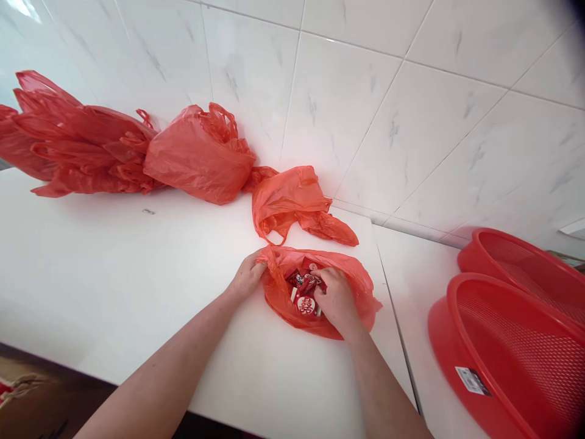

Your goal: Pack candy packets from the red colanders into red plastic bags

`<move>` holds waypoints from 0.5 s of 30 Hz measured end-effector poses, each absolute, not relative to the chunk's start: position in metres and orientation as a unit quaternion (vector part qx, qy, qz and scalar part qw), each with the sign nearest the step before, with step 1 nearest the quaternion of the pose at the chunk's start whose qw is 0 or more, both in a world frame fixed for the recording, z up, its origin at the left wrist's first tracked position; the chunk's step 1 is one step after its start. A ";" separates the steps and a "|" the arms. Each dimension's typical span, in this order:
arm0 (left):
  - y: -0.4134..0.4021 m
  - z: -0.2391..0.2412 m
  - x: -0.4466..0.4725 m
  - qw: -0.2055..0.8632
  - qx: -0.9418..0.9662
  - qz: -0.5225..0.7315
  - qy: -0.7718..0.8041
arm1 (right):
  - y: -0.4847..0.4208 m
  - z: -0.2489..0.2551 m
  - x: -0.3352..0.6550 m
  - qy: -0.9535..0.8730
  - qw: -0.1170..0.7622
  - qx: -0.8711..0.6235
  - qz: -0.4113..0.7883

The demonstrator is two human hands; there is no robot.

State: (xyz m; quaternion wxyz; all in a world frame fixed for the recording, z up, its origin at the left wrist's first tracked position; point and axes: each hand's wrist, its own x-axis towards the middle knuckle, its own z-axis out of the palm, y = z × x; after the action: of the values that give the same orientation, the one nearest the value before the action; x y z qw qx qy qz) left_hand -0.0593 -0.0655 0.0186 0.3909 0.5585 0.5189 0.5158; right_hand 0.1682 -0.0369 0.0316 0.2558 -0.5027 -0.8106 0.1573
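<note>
A red plastic bag lies on the white table with its mouth spread open towards me. My left hand is closed on the left side of the rim, the thin plastic pinched between thumb and fingers. Reaching inside, my right hand has its fingers curled down among small red wrapped items; whether it holds one of them is hard to see. Below the fingertips is a red packet with a round white double-happiness mark. Other small wrapped pieces lie around it, partly covered by my hand.
Behind the bag lies a flattened red plastic bag. A full-looking red bag and a heap of red bags line the tiled wall. Two red perforated baskets stand at the right, past a table seam.
</note>
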 end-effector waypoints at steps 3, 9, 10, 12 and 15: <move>-0.065 0.016 -0.061 0.391 0.560 0.514 0.519 | -0.035 0.033 0.173 -0.819 0.224 -0.493 0.191; -0.065 0.015 -0.062 0.376 0.570 0.504 0.530 | -0.030 0.025 0.176 -0.824 0.244 -0.467 0.207; -0.065 0.015 -0.062 0.371 0.572 0.502 0.532 | -0.029 0.023 0.177 -0.827 0.250 -0.462 0.203; -0.066 0.016 -0.061 0.363 0.575 0.502 0.534 | -0.027 0.019 0.177 -0.831 0.261 -0.451 0.196; -0.066 0.017 -0.060 0.351 0.577 0.508 0.535 | -0.026 0.016 0.177 -0.835 0.276 -0.441 0.182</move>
State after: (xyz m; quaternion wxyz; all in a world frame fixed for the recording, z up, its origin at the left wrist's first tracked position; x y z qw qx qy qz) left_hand -0.0604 -0.0659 0.0173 0.3511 0.5769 0.5345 0.5081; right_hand 0.1770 -0.0261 0.0160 0.2757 -0.4408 -0.8345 0.1823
